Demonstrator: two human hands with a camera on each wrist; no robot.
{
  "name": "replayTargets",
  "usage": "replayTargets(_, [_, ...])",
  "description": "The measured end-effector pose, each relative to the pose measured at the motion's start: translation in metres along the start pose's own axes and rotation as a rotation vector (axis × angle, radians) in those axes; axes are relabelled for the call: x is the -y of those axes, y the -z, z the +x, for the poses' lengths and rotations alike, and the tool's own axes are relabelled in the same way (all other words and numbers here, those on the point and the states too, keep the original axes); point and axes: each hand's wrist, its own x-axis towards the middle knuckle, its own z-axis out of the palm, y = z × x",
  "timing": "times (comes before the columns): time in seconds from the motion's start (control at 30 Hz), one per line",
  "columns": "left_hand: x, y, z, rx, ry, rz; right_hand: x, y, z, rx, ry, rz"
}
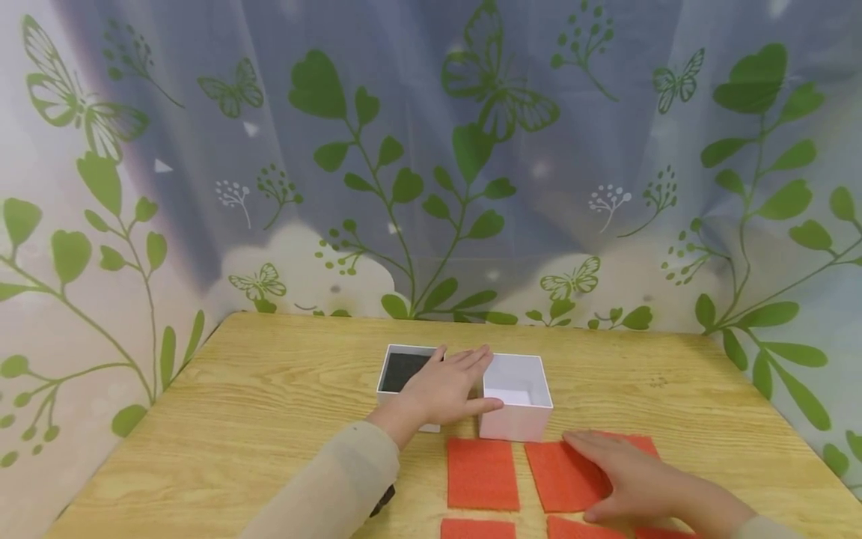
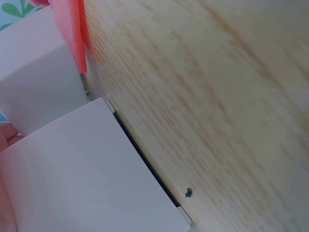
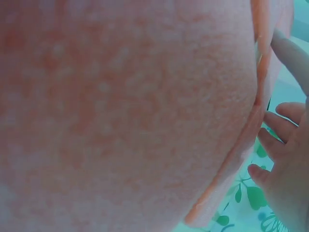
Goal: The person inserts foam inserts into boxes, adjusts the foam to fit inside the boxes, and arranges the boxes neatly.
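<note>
Nearest, a row of red pieces (image 1: 478,528) is running off the head view's lower edge. Just beyond, the right hand (image 1: 640,479) is grasping a red square (image 1: 555,479) between thumb and fingers, in front of the right box (image 1: 515,423). The square is looking bright, matte and felt-like, with straight-cut edges; a matching piece (image 1: 483,474) is lying flat beside it on the wooden table (image 1: 269,389). Farther on, the left hand (image 1: 447,393) is hovering across both boxes, released, its fingers straight. The left box (image 1: 412,346) is showing a dark interior, the right a white one. Behind, a leaf-and-butterfly curtain (image 1: 431,150) is hanging.
</note>
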Motion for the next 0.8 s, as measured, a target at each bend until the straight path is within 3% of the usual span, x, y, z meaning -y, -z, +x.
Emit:
replayTargets(0.43, [0.0011,-0.0015,0.0006,-0.006,0.003,0.005,0.009,0.0018,0.0045,0.061,-0.085,0.012])
replayTargets(0.8, [0.0003,0.0007,-0.0006,-0.01,0.005,-0.019,0.009,0.0016,0.0033,0.083,-0.09,0.027])
